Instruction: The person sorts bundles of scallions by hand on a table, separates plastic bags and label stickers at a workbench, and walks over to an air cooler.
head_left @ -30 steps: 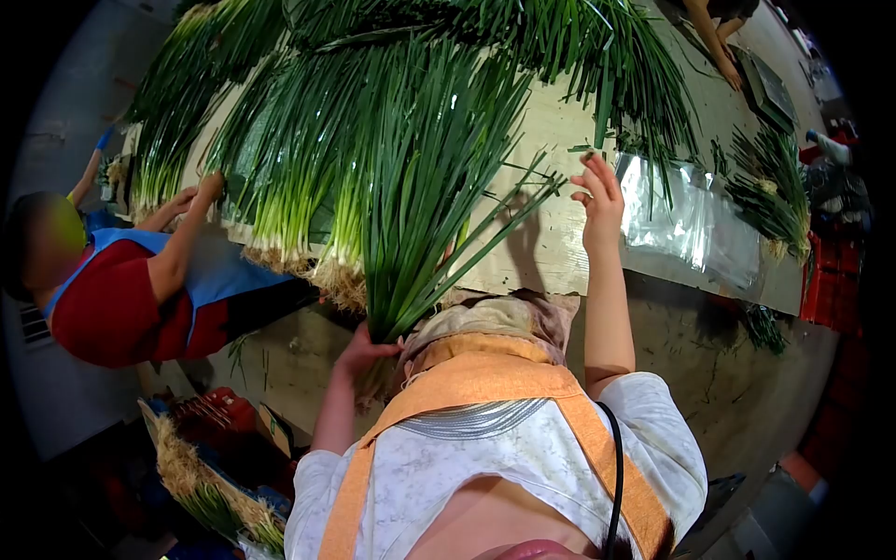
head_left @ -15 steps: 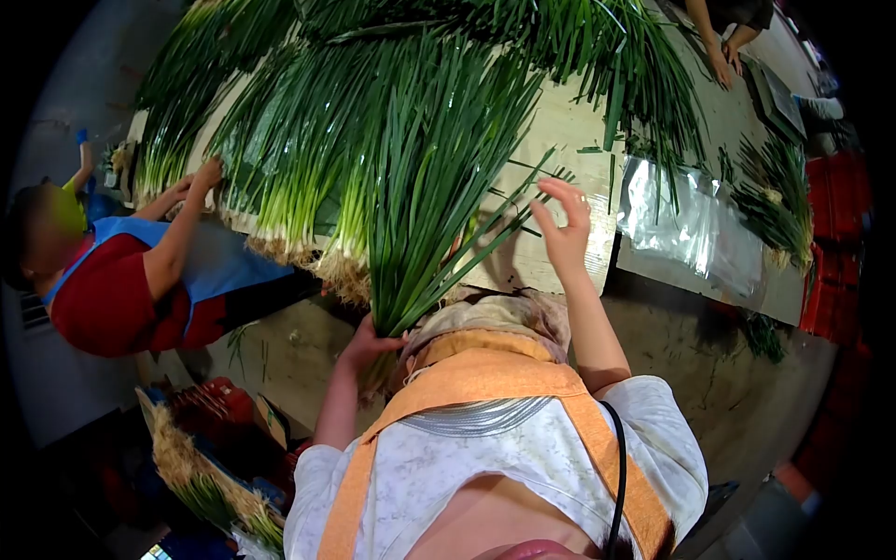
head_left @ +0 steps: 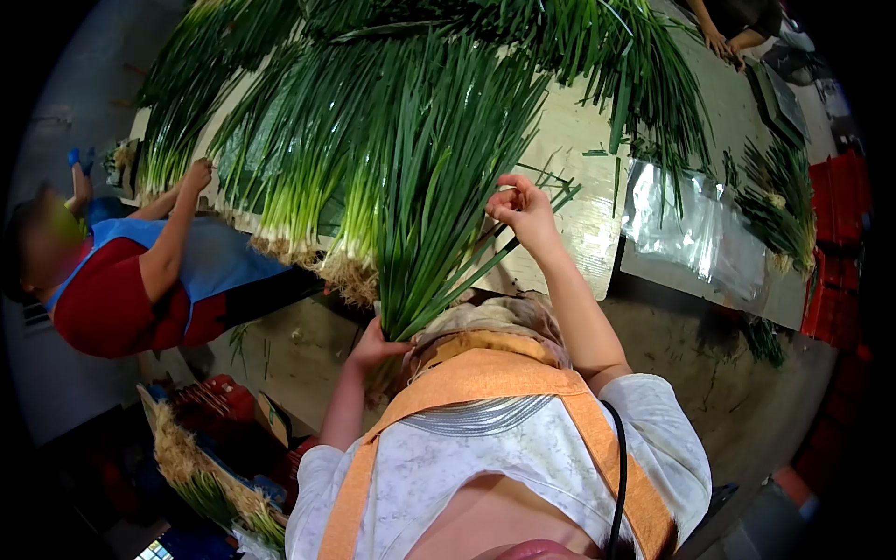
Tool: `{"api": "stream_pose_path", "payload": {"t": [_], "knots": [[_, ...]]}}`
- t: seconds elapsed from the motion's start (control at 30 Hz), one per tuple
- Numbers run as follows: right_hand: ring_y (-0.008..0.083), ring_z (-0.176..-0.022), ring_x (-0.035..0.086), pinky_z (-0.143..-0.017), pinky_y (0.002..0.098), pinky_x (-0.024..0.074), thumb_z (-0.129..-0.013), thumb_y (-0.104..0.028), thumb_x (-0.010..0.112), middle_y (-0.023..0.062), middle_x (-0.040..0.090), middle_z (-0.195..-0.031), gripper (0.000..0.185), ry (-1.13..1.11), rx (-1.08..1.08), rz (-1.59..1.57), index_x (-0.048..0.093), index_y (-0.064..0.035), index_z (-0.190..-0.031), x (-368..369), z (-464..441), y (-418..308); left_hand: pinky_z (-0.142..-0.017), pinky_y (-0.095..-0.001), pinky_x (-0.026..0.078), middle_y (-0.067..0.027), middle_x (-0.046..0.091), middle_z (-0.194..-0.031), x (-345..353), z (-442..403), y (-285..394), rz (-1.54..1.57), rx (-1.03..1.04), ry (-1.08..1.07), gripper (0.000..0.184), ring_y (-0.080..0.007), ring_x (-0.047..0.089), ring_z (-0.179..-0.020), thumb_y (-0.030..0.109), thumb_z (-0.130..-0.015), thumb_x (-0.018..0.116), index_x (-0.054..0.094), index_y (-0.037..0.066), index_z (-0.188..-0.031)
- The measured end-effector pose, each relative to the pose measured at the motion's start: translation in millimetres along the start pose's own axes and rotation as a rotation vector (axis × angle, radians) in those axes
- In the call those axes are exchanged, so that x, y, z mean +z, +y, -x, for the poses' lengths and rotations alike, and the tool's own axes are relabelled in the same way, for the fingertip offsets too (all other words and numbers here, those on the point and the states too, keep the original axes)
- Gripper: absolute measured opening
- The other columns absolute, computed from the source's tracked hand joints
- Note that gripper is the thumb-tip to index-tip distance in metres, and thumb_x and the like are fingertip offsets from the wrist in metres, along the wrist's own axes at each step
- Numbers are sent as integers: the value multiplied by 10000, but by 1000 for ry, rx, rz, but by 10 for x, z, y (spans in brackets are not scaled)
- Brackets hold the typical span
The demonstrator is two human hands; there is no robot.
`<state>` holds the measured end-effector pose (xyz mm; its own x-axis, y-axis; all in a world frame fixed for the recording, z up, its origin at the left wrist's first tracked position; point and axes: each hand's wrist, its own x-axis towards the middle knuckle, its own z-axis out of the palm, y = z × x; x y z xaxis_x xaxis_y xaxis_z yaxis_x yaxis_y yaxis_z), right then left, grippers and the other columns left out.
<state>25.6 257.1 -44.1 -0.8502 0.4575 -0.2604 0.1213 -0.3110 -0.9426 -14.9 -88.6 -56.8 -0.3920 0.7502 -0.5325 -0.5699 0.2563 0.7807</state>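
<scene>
My left hand (head_left: 375, 347) is wrapped round the lower end of a large bunch of green onions (head_left: 434, 187), whose long leaves fan out upward over the table (head_left: 583, 201). My right hand (head_left: 523, 210) is raised at the right side of this bunch, its fingers curled together by a few stray leaves; a dark leaf runs below them, and whether they grip it is unclear. Left of the bunch lie more green onions (head_left: 308, 177) with white stalks and brown roots toward me.
Clear plastic bags (head_left: 686, 224) lie at the right. A co-worker (head_left: 112, 289) in red and blue stands at the left; another person's hands (head_left: 733, 45) are at the top right. Red crates (head_left: 831, 280) stand at the right edge. More onions (head_left: 219, 485) sit at lower left.
My right hand has moved left and slightly down toward the bunch, and its fingers have curled in. My left hand still holds the bunch. The co-worker's hands at the left have shifted slightly.
</scene>
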Motion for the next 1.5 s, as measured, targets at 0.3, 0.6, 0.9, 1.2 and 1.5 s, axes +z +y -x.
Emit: {"api": "stream_pose_path", "payload": {"t": [0.3, 0.6, 0.9, 1.2, 1.5], "knots": [[65, -668, 546, -524, 203, 427, -742, -29, 681, 30, 619, -861, 507, -58, 169, -299, 454, -26, -1195, 181, 272, -253, -733, -273, 467, -68, 611, -843, 114, 29, 86, -19, 28, 96, 503, -158, 593, -780, -100, -600, 651, 506, -1, -1071], [60, -634, 548, -463, 185, 388, -878, -124, 541, 37, 642, -896, 161, -81, 222, -196, 578, -22, -997, 197, 276, -162, -736, -280, 470, -75, 613, -838, 159, 50, 115, -13, 44, 91, 499, -160, 594, -777, -93, -603, 650, 501, -3, -1070], [75, -586, 565, -433, 177, 391, -890, -126, 518, 83, 649, -902, 100, -79, 260, -328, 550, -38, -926, 168, 293, -211, -736, -280, 471, -84, 613, -852, 191, 39, 145, 20, 56, 78, 515, -169, 599, -787, -81, -615, 668, 491, -14, -1095], [98, -683, 559, -522, 197, 422, -862, -88, 539, 104, 627, -979, 276, 124, -84, -217, 504, -6, -1124, 87, 318, -296, -772, -279, 454, -73, 621, -832, 153, -87, 301, 89, 76, 40, 444, -161, 588, -841, 1, -617, 645, 528, 1, -1046], [84, -776, 498, -641, 215, 421, -838, -43, 535, 45, 543, -978, 268, 330, -459, -36, 477, -35, -1099, 207, 281, -186, -865, -340, 428, -143, 624, -946, 12, -718, 703, 266, -50, -167, 541, -234, 585, -927, 422, -748, 442, 583, -30, -1010]]}}
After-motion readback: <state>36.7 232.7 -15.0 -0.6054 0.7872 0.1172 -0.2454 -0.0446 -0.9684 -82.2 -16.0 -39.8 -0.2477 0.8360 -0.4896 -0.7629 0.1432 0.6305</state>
